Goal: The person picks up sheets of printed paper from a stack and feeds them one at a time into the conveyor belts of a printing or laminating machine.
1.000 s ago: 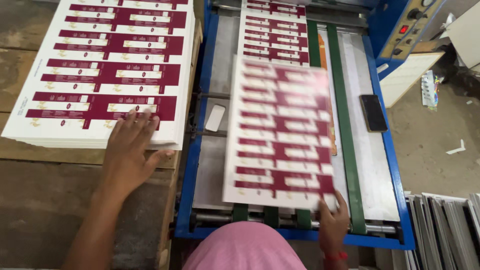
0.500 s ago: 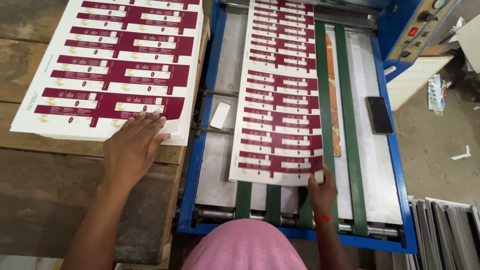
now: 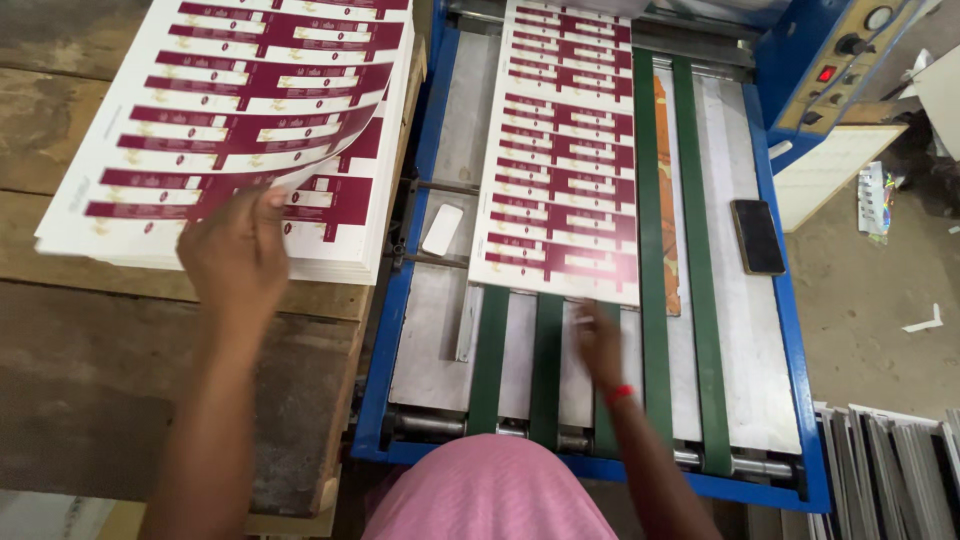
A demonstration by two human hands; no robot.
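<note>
While the left hand (image 3: 235,255) lifts the near edge of the top printed sheet (image 3: 270,95), its fingers pinched on that edge so the sheet bows upward, the stack of sheets (image 3: 345,235) beneath it lies on the wooden bench (image 3: 80,340). Only this one stack shows on the bench. To the right stands the blue-framed feeder (image 3: 400,320), carrying one more printed sheet (image 3: 565,160) flat on its bed, its far end running under the machine. Five green belts can be counted along the bed: three short ones (image 3: 545,365) near the person, partly under the sheet, and two long ones (image 3: 655,200) to the right of it. The right hand (image 3: 598,345), blurred, lies on the belts just below the sheet's near edge, with a red band at the wrist; whether its fingers are spread or together I cannot tell. One dark phone (image 3: 757,236) rests on the feeder's right side, and one small white block (image 3: 442,229) on its left.
</note>
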